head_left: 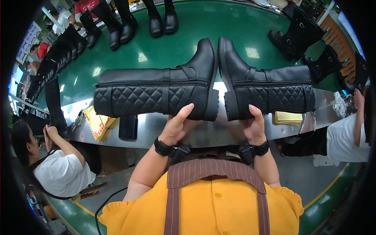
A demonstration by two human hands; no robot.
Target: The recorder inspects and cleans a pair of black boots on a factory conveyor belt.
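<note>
Two tall black boots with quilted shafts and long side zippers lie on their sides in front of me, soles facing each other with a narrow gap between. The left boot (152, 88) has its shaft pointing left; my left hand (177, 127) grips it at the heel, thumb on top and fingers hidden beneath. The right boot (270, 88) points its shaft to the right. My right hand (252, 126) holds that one by the heel in the same way, thumb over the edge. Both toes point away from me.
A green table (137, 55) with a metal front edge holds a dark phone (128, 127), yellow paper (98, 123) and a yellow stack (288, 118). More black boots stand at the back (156, 25), left and right (297, 33). Co-workers sit at left (64, 172) and right (344, 135).
</note>
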